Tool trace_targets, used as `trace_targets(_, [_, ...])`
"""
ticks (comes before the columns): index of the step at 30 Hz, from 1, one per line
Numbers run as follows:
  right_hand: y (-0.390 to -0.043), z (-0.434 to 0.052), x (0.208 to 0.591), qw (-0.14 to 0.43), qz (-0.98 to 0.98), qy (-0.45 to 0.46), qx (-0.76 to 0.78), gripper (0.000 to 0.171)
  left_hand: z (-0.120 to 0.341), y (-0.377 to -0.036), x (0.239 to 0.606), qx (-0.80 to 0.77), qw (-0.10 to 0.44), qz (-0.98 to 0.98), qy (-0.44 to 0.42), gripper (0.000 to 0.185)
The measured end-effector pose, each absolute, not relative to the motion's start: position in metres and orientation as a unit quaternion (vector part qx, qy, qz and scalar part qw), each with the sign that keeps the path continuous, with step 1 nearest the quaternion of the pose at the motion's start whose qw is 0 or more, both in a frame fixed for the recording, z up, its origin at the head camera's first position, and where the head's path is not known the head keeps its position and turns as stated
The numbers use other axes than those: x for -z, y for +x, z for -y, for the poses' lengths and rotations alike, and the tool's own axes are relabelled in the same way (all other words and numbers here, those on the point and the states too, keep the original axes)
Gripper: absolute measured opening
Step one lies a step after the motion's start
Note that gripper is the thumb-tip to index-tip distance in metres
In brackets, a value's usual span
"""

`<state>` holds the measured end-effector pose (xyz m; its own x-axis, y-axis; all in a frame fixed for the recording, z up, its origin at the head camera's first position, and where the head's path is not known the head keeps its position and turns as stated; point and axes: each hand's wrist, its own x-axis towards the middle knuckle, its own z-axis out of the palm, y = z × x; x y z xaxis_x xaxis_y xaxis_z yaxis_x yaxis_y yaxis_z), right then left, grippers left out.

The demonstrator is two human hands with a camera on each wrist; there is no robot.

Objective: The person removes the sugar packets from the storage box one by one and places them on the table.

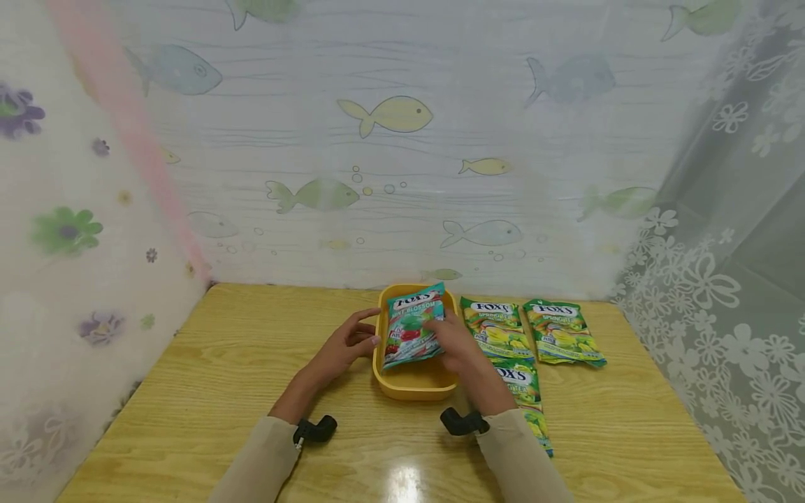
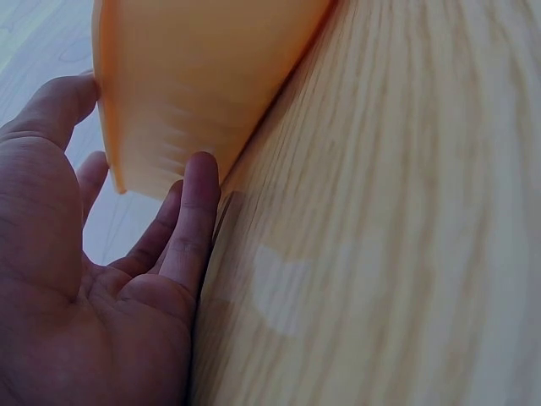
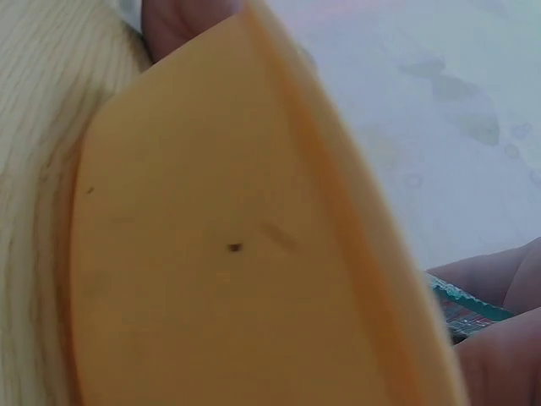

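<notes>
Right hand [image 1: 454,344] holds teal candy bag [image 1: 411,334] over yellow tray [image 1: 415,388]

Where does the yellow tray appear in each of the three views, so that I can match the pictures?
Head view: the yellow tray sits at centre on the table, between both hands, with a teal packet over it.
Left wrist view: its outer wall fills the top left, and the left hand's fingertips touch it.
Right wrist view: its wall fills the centre and left.
Shared landmark: the wooden table, beside the tray in all three.
</notes>
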<state>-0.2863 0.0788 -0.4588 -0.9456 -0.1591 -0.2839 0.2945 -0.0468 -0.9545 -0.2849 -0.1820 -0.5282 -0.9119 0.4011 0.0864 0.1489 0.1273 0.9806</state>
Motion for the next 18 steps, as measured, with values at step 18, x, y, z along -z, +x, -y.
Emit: trace_targets(18, [-0.279,-0.09,0.45,0.111,-0.674,0.068,0.727,0.058,0.182,-0.286,0.528,-0.641,0.101,-0.738,0.183,0.059])
